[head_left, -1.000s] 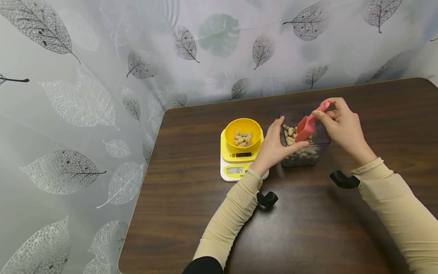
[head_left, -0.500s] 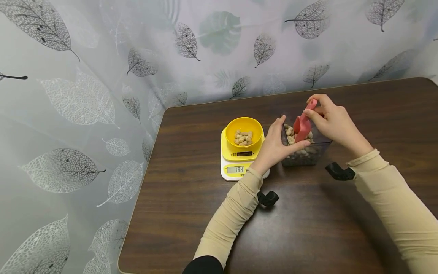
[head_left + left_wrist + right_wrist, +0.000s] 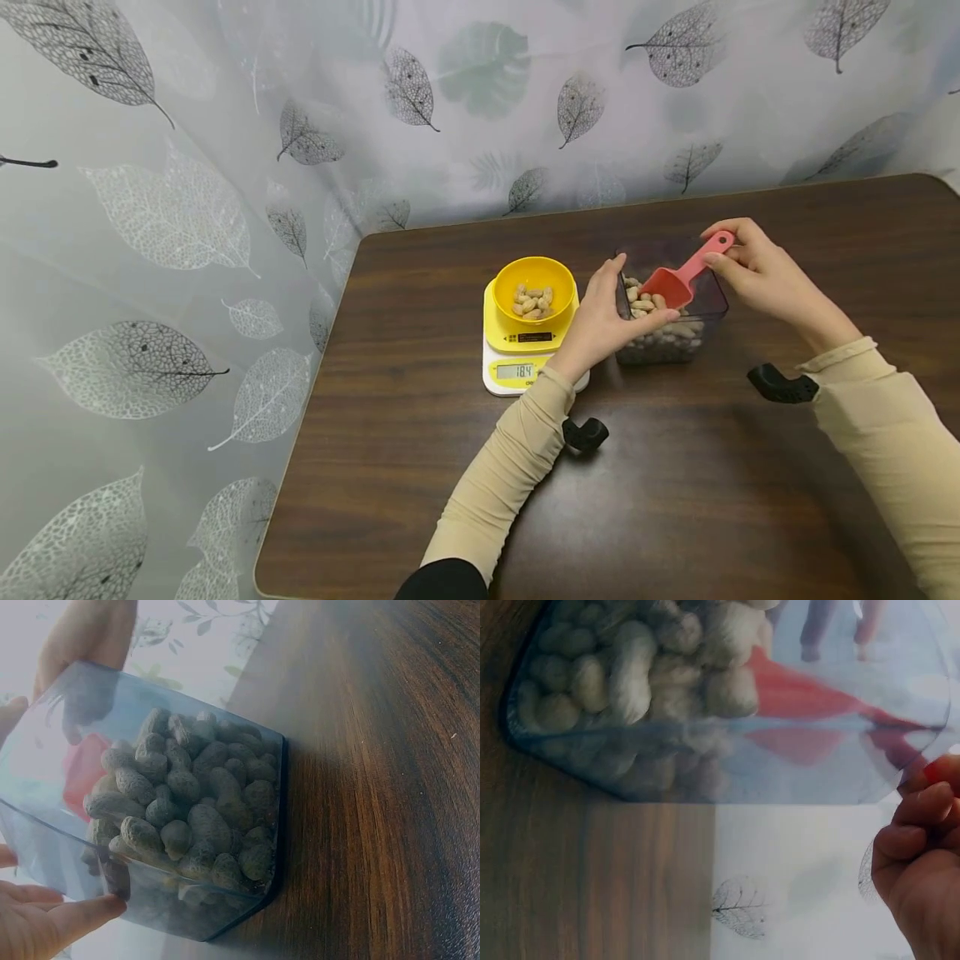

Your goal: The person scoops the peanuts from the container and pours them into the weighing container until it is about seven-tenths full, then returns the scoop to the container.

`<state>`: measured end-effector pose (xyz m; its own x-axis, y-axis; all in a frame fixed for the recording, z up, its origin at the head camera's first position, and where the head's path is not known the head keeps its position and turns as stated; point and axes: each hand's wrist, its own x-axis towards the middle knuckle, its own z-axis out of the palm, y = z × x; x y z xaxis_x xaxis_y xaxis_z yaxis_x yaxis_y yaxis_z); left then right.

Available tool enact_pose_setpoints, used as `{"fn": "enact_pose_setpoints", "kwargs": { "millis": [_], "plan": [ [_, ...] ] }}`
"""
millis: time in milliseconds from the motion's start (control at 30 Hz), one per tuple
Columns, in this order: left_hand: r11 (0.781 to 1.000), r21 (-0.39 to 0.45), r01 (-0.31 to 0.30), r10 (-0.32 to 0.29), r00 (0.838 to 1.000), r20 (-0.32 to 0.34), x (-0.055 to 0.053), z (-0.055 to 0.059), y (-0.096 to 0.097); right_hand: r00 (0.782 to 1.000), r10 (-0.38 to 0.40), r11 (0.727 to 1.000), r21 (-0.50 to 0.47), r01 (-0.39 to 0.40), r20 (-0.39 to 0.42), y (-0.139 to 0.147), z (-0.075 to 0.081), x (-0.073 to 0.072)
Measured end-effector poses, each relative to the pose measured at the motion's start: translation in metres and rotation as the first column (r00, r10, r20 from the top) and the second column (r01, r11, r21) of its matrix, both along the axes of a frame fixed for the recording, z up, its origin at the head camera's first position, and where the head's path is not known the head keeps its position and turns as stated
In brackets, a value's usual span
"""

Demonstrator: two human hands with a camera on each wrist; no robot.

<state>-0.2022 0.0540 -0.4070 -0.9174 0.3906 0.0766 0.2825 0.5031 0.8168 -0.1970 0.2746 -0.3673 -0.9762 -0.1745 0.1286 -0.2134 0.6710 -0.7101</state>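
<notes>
A clear plastic box holds unshelled peanuts in its lower part. My left hand grips the box at its left side, thumb along the front rim and fingers at the back left. Between the thumb and fingers of my right hand is the handle of a pink scoop, pinched near its holed end. The scoop leans inside the box, its bowl end down among the peanuts. Through the box wall, the scoop appears right against the peanuts in the right wrist view.
Left of the box, a yellow and white kitchen scale carries a yellow bowl with several peanuts; its display reads 18.4. The brown wooden table ends at a leaf-patterned curtain behind and to the left.
The right hand first moved left, standing the scoop steeper, then moved back right, laying its handle lower so the scoop's bowl faces up. The left hand and the display stay the same.
</notes>
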Motion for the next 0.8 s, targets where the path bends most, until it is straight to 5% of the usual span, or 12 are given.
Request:
{"fn": "enact_pose_setpoints", "kwargs": {
  "millis": [300,800],
  "plan": [
    [1.000,0.004,0.007,-0.007,1.000,0.003,0.000,-0.001,0.000,0.998,-0.042,0.994,-0.107,0.037,-0.041,-0.001,-0.013,-0.008],
    [1.000,-0.006,0.007,-0.007,1.000,0.012,0.000,0.000,-0.001,0.986,-0.168,0.979,-0.120,0.164,-0.018,-0.007,-0.016,-0.007]
  ]
}}
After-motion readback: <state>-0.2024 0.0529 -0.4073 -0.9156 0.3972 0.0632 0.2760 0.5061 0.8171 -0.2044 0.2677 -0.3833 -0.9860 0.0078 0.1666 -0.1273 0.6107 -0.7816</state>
